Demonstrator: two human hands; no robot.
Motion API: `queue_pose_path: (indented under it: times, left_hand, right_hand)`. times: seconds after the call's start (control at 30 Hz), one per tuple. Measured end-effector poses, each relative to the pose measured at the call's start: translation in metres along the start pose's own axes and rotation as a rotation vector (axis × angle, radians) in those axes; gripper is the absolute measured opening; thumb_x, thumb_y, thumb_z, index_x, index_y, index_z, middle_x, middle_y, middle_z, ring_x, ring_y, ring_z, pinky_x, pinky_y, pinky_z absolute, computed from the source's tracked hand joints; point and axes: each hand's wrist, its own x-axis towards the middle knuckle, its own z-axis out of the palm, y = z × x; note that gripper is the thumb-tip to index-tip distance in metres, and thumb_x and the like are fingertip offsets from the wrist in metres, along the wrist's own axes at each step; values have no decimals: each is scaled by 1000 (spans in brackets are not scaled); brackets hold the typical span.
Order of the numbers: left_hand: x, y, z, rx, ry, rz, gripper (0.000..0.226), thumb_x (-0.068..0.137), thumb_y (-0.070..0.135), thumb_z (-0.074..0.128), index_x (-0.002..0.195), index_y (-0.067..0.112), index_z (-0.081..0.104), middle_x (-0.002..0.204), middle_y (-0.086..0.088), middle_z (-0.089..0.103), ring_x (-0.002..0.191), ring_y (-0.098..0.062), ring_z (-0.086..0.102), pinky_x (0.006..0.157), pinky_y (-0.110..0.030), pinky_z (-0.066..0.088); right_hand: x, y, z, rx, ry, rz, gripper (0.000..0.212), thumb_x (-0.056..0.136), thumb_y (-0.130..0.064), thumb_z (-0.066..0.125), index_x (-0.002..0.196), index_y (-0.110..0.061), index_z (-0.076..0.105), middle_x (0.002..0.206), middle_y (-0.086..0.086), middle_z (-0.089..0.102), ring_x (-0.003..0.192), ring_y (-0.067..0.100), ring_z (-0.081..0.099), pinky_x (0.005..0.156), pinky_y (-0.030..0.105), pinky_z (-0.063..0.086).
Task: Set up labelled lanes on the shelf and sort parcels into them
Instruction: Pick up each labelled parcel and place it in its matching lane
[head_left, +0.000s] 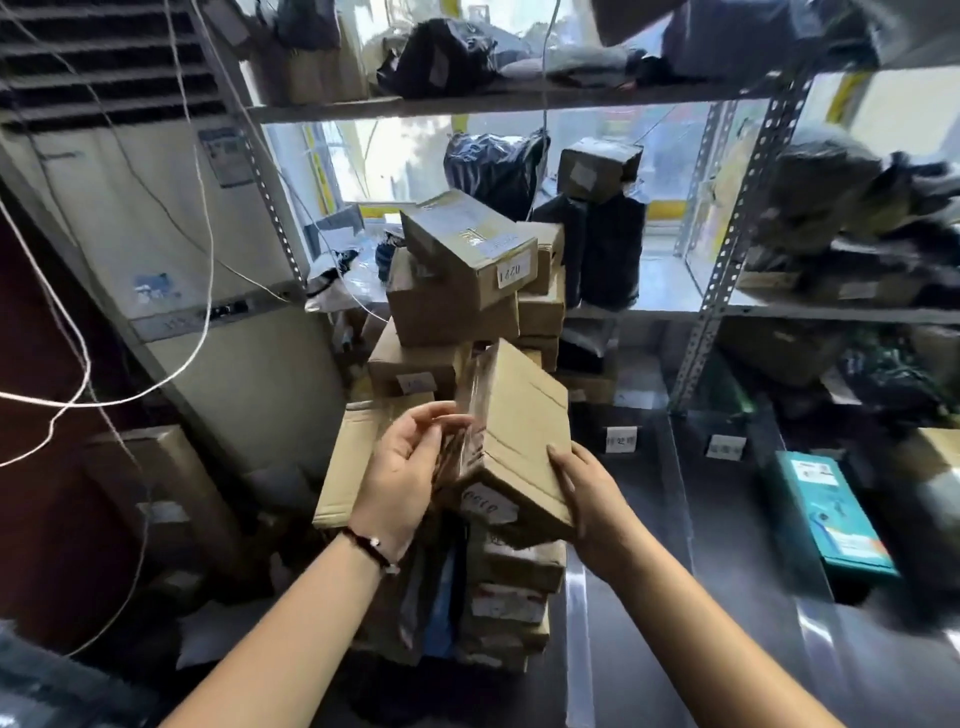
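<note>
Cardboard parcel (514, 441) held tilted between both hands, in front of a stack of cardboard boxes (447, 317) at the left end of the metal shelf (649, 545). We see the left hand (400, 478), a dark bracelet (371, 545) at its wrist, cupping the parcel's taped left side with curved fingers. The right hand (587, 499) grips the near right corner, thumb on the top face, fingers hidden beneath. A white numbered sticker (488, 504) on the parcel's near end lies between the two hands. To the right we note one small white label (621, 439) and a second label (726, 447) standing on the shelf, well apart from the parcel. A teal box (831, 514) lies right of them. Black poly bags (493, 166) sit on the tier above.
</note>
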Motion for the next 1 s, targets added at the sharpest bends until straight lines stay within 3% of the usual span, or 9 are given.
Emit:
queue_pose_path:
  times: [0.13, 0.27, 0.3, 0.4, 0.5, 0.57, 0.67, 0.8, 1.0]
  left_hand:
    - [15, -2, -5, -180, -72, -71, 36, 93, 6, 62, 126, 21, 58, 129, -2, 63, 109, -11, 67, 80, -21, 57]
    - [20, -19, 3, -344, -284, -375, 96, 58, 44, 94, 140, 22, 50, 138, -9, 59, 127, -28, 58, 89, -44, 56]
    - [17, -22, 8, -336, -382, -440, 96, 59, 49, 92, 142, 24, 50, 140, -10, 58, 133, -33, 52, 98, -52, 50]
    - [11, -36, 23, -471, -580, -586, 41, 101, 43, 52, 130, 17, 66, 132, -15, 64, 126, -33, 57, 106, -52, 44]
    - [12, -46, 24, -645, -668, -746, 71, 90, 47, 67, 147, 8, 46, 150, -19, 45, 140, -31, 42, 117, -50, 30]
    - [17, -42, 25, -658, -701, -687, 95, 70, 42, 88, 146, 6, 46, 143, -21, 53, 129, -31, 55, 106, -47, 46]
    - [25, -36, 31, -413, -611, -522, 90, 59, 24, 94, 137, 10, 51, 116, -18, 71, 97, -31, 73, 72, -40, 61]
    - [38, -33, 39, -203, -510, -352, 82, 65, 22, 85, 136, 27, 45, 118, -11, 72, 105, -33, 71, 79, -45, 59]
    - [46, -33, 47, -245, -586, -334, 67, 70, 18, 74, 133, 32, 54, 120, -9, 72, 103, -26, 71, 72, -37, 61]
  right_hand:
    - [-24, -2, 7, 229, -91, 59, 47, 106, -40, 42, 136, -9, 62, 127, 20, 68, 110, 33, 67, 82, 43, 59]
    - [-40, -5, 8, 286, -177, 12, 47, 109, -27, 36, 104, -14, 81, 101, 14, 76, 88, 23, 75, 71, 36, 60]
    - [-44, -5, 9, 247, -184, -10, 47, 108, -29, 36, 106, -14, 81, 104, 14, 76, 91, 24, 74, 76, 37, 59]
    - [-49, -5, 8, 124, -191, -86, 42, 98, -35, 49, 127, -11, 68, 121, 15, 72, 110, 27, 70, 91, 39, 56]
    - [-41, -1, -4, -48, -94, -182, 46, 93, -27, 69, 136, -16, 60, 128, 14, 69, 120, 34, 65, 99, 49, 51]
    - [-38, -5, -15, -120, 19, -204, 40, 95, -13, 67, 134, -16, 61, 122, 12, 72, 108, 27, 71, 89, 41, 57]
    - [-44, -20, -29, -76, 129, -193, 22, 99, -11, 58, 119, -12, 69, 101, 11, 75, 81, 18, 72, 63, 30, 57]
    - [-60, -35, -45, -63, 113, -183, 37, 102, -42, 48, 119, -19, 71, 110, 8, 74, 99, 23, 70, 83, 40, 57]
    - [-72, -34, -52, -185, 141, -266, 46, 89, -26, 75, 133, -27, 60, 117, 2, 74, 113, 25, 69, 96, 51, 56]
